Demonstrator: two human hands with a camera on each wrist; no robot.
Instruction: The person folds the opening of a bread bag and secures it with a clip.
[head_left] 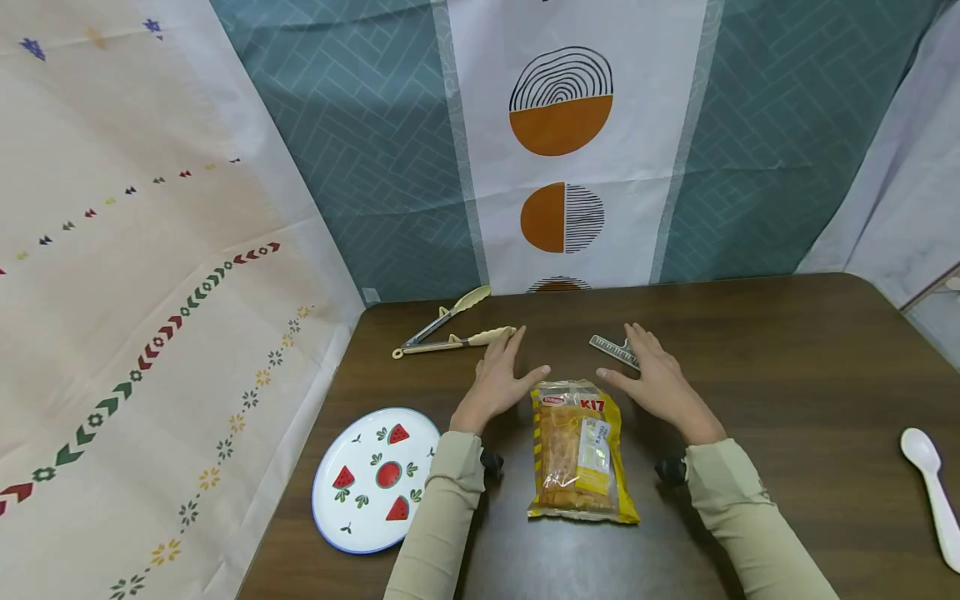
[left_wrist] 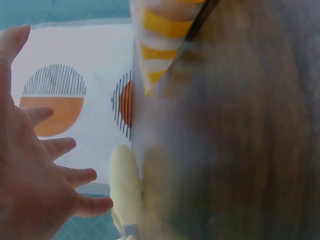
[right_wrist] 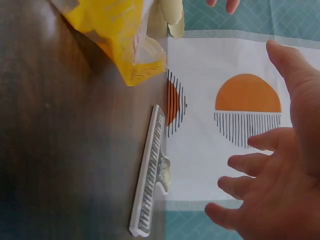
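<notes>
Your left hand (head_left: 497,385) and right hand (head_left: 663,388) — empty, spread | yellow bag (head_left: 561,458) between, mostly nearer you | long axis away from you — neither hand clearly closer

Yellow-striped bag (head_left: 561,454), blue-rimmed plate (head_left: 369,530)

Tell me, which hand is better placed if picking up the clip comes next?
Probably the right hand: it is open and close by the clip, while the left hand is farther off, near the tongs.
</notes>
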